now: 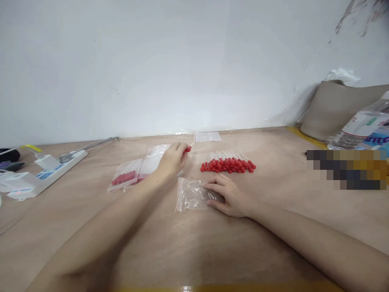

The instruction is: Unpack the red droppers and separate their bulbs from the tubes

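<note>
Head view: left hand [172,160] pinches dropper [188,149]; right hand [231,197] flat on bag [192,194].

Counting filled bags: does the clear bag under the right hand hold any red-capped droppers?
No, the clear bag under the right hand shows nothing red inside; the loose droppers lie in a row beyond it.

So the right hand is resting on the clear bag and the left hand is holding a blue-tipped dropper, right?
Not quite. The dropper in the left hand has a red tip, not a blue one, as the head view shows. The rest stands: the right hand rests on the clear bag.
</note>
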Demonstrator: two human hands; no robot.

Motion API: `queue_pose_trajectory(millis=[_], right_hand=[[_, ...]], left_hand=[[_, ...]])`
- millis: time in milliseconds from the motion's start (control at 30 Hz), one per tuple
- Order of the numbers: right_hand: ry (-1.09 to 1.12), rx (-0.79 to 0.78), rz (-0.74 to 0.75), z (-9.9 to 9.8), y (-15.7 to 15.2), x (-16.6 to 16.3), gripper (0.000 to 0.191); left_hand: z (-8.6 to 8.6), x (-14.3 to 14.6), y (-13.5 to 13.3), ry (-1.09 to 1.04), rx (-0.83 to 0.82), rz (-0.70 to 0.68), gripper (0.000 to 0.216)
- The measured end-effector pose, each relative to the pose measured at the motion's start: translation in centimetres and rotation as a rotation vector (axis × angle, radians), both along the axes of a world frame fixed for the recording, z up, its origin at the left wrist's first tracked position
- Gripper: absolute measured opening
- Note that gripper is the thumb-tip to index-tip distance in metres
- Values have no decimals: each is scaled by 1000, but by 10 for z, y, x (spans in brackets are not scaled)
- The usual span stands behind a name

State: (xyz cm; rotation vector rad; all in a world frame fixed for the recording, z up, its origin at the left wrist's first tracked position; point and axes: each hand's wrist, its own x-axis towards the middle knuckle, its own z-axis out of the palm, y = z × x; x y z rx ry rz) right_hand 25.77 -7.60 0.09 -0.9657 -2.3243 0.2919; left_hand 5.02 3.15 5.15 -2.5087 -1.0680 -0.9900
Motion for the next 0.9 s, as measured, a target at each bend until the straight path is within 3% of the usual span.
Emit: queue_pose_trajectory(millis=[167,300,500,600,733,900], right_hand=[[-24,-14,1,1,1,1,38],[-28,-13,-9,0,1,1,38],[-42,-23,-19,1,0,0,37],[-43,-14,-14,1,0,0,36],[-49,-7,-6,1,1,0,36],[-39,-9,-5,2,0,1,36]], left_hand=[[-26,17,10,382,85,70,17],[-31,20,10,466,7,-18,16],[-14,18,-1,368,-303,-198,23],[-7,14,-5,258,-408,-185,33],[-8,11,-2,166,-577,-156,26],[-11,2,-7,-17,-541,-154,21]])
